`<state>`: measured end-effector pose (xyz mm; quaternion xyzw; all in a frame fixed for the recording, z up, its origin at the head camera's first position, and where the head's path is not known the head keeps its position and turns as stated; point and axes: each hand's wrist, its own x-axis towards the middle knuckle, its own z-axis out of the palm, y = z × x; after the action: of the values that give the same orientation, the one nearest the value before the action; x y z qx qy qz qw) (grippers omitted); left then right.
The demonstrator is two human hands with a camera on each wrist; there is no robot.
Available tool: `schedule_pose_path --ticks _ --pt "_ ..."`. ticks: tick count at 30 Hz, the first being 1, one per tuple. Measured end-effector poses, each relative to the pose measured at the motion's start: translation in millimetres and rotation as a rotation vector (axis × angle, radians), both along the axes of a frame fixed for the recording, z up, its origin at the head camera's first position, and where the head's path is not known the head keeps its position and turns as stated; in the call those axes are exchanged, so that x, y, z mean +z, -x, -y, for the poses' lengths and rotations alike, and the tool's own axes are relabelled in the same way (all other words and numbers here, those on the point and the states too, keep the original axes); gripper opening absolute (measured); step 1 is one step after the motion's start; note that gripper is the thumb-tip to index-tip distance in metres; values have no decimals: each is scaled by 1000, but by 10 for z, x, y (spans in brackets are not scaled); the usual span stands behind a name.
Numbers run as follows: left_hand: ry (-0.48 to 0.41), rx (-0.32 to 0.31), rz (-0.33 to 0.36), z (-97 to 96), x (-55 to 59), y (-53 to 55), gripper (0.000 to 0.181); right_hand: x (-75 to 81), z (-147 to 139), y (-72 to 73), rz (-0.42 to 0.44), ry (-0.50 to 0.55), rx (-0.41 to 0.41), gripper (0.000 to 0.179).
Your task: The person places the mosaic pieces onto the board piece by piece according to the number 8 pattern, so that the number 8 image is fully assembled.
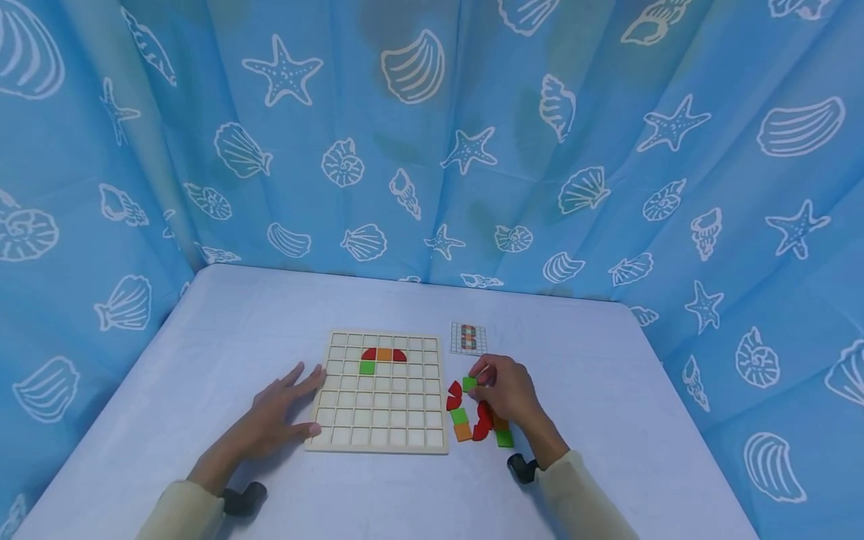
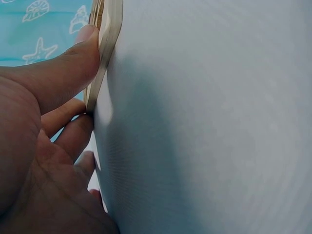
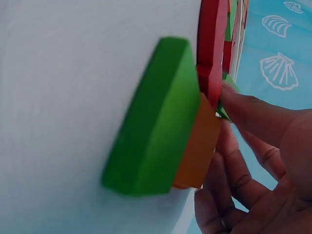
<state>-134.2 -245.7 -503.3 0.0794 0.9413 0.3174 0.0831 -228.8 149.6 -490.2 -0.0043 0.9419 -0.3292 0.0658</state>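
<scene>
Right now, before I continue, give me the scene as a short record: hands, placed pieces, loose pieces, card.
Left hand: touches the left edge of the gridded board, fingers spread
Right hand: pinches a green square
Placed row: left red piece, orange square, right red piece
Next row nearer: placed green tile, under left red piece
Loose pieces: red, green, orange; right of board
Pattern card: beyond loose pieces

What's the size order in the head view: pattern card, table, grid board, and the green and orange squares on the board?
Largest to smallest:
Table
Grid board
Pattern card
Green square and orange square: too alike to rank
</scene>
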Motion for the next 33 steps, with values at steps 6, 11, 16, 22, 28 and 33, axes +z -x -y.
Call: schedule_pose_path --ticks 6,11,16,22,28,33 --pt "2 7 13 3 -11 6 99 31 58 20 -47 119 -3 29" --pt "-9 8 8 13 -7 4 99 57 154 41 -94 201 37 24" --pt "-25 -6 -18 25 -11 -5 97 78 295 49 -97 240 63 23" --pt "-13 -7 -25 26 -43 -1 97 95 500 80 -108 249 102 21" --pt "-13 -4 -21 30 -38 -3 97 88 687 118 -121 248 153 19" --pt "-23 -7 -34 20 4 -13 97 64 830 166 -102 255 201 17"
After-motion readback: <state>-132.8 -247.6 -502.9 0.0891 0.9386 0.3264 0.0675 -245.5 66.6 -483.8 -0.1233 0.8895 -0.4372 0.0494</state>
